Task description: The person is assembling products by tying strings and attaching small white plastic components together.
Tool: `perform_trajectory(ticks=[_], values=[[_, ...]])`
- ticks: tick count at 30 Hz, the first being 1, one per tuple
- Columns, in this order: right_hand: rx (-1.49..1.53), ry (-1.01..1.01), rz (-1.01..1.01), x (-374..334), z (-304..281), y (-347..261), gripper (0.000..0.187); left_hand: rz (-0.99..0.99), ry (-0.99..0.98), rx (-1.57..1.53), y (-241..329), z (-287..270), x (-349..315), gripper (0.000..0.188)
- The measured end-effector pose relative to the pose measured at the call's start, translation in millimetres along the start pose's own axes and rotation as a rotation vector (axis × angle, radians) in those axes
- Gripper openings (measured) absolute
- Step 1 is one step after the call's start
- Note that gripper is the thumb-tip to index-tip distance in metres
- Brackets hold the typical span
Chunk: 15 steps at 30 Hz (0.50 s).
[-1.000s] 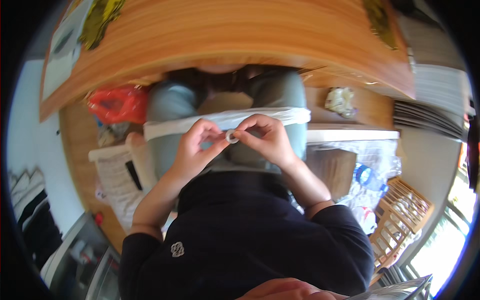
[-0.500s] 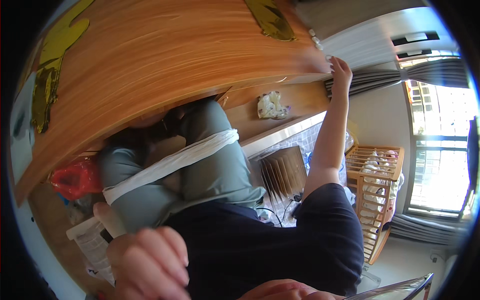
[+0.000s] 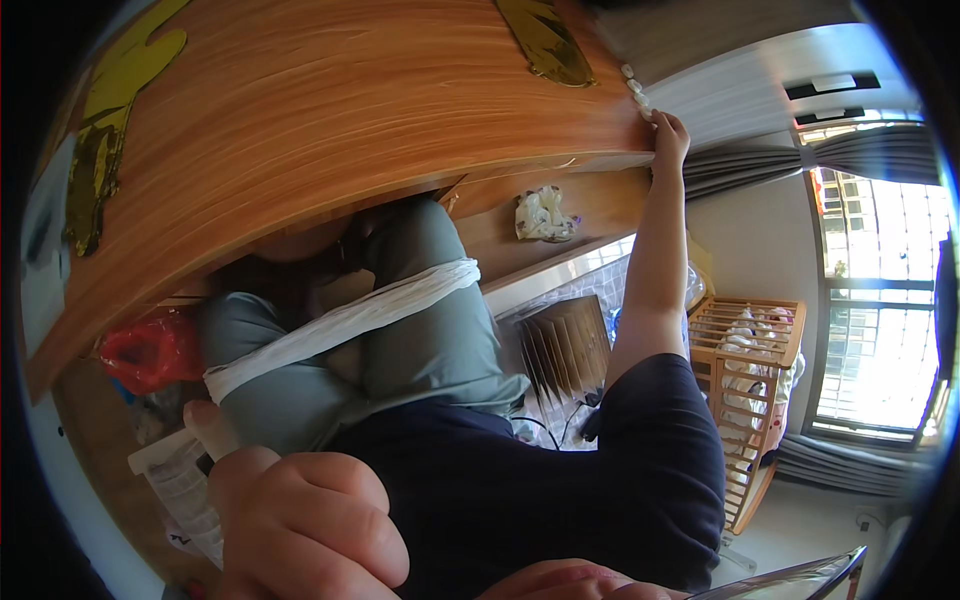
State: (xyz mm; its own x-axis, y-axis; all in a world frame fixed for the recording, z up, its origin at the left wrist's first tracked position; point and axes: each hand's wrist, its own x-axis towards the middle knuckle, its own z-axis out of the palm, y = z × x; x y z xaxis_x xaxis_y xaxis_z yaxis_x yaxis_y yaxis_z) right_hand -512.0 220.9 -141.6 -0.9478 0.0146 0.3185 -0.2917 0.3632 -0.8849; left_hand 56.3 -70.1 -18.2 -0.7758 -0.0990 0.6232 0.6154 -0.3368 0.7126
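My right arm stretches out to the far right corner of the wooden tabletop (image 3: 380, 90). There my right hand (image 3: 670, 138) is closed in a pinch at the near end of a short row of small white pieces (image 3: 634, 86), its fingertips at the last piece (image 3: 645, 111). The pieces lie along the table's right edge and look rounded; their kind is too small to tell. Close to the camera at the lower left, my left hand (image 3: 315, 520) is curled into a fist, and anything inside it is hidden.
Two gold foil shapes (image 3: 100, 150) (image 3: 548, 45) lie on the tabletop. A white cloth band (image 3: 345, 325) crosses my legs under the table edge. Around me are a red plastic bag (image 3: 155, 350), a white plastic bag (image 3: 545, 213), an open brown file folder (image 3: 565, 340) and a wooden crib (image 3: 745, 400).
My right hand has shifted slightly left, bringing its fingertips against the end of the white row. My left fist has risen a little and moved right, nearer the camera.
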Motion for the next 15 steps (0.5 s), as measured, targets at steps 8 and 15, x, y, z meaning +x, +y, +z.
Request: perform_trajectory(ticks=[8, 15], values=[[-0.105, 0.009, -0.019, 2.8, 2.5, 0.7, 0.018, -0.063, 0.214, 0.166, 3.4, -7.4, -12.9, 0.031], [-0.083, 0.034, 0.01, 5.1, -2.8, 5.0, 0.019, 0.256, 0.007, -0.05, -18.7, -28.6, -10.3, 0.026]])
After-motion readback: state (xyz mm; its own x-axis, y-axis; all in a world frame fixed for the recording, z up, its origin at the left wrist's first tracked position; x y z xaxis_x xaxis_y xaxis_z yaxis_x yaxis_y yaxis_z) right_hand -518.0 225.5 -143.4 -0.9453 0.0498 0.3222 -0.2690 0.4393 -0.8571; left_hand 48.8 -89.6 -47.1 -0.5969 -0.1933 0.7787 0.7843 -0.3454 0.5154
